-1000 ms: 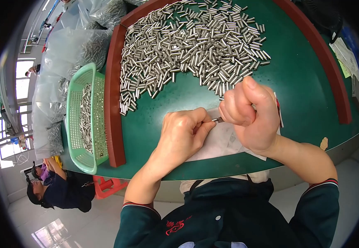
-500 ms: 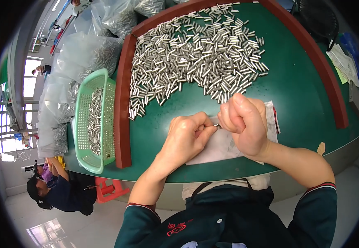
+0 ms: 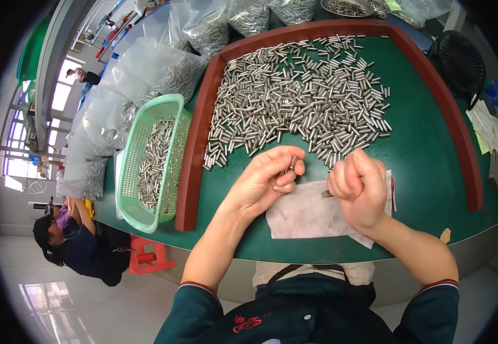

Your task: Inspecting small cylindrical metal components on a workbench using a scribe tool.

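Observation:
My left hand pinches a small metal pin upright between thumb and fingers. My right hand is closed in a fist around a tool, most of it hidden; only a flat grey metal tip juts out on the left of the fist. Both hands hover over a stained white cloth on the green tabletop. Just beyond them spreads a large heap of short, shiny metal pins, lying in all directions.
A dark red raised border frames the heap on three sides. Left of it stands a light green basket with more pins. Clear bags of metal parts line the far left. A black fan stands at right; another person sits at lower left.
My hands have drawn apart, and the left one has turned its fingers upward with the pin. The tool's flat tip now shows beside my right fist. The whole view has shifted slightly.

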Tool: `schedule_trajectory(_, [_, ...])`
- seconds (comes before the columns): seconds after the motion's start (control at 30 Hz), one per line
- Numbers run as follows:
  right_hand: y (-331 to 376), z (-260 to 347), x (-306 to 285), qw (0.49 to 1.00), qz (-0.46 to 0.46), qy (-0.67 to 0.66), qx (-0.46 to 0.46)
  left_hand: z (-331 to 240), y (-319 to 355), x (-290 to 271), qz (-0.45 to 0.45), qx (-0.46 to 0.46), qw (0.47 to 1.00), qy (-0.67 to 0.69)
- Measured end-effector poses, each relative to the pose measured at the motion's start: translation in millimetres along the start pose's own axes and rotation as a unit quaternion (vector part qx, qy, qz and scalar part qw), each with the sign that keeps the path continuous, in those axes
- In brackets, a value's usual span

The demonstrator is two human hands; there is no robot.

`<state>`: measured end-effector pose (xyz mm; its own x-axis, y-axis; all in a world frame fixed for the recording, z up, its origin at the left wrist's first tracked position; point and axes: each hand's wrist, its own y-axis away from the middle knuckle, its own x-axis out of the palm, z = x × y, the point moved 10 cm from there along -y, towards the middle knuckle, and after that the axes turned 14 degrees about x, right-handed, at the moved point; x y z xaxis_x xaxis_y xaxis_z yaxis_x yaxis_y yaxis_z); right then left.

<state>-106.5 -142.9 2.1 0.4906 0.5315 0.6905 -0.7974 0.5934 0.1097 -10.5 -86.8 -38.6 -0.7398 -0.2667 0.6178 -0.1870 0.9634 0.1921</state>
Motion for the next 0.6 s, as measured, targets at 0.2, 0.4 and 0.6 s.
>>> schedule_trajectory(0.2, [0, 0, -2, 1.000, -0.007, -0.008, 0.000, -47, -4, -41, -0.084, 0.141, 0.954, -0.249])
schedule_trajectory(0.4, [-1, 0, -1, 1.000, -0.009, -0.003, 0.002, -83, 5, -19, -0.132, 0.272, 0.612, -0.731])
schedule_trajectory(0.6, [1, 0, -4, 1.000, -0.015, -0.001, 0.005, -74, 6, -8, -0.103, 0.257, 0.648, -0.709])
